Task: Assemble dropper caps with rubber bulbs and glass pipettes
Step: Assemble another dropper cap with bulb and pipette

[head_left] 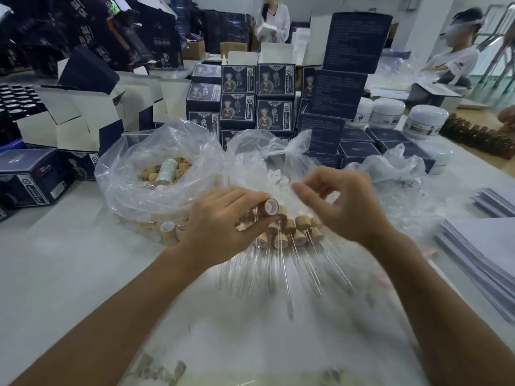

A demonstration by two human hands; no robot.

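Over pile of finished droppers, mid-table: left hand pinches wooden cap, open end facing up toward camera. Right hand hovers just beside, fingers curled in pinch; whether it holds bulb or pipette, cannot tell, blur. Bag of loose caps to left, bag of white bulbs behind hands. Likely step: fitting part into cap. Next move needs right fingers lined up with cap opening, gentle push
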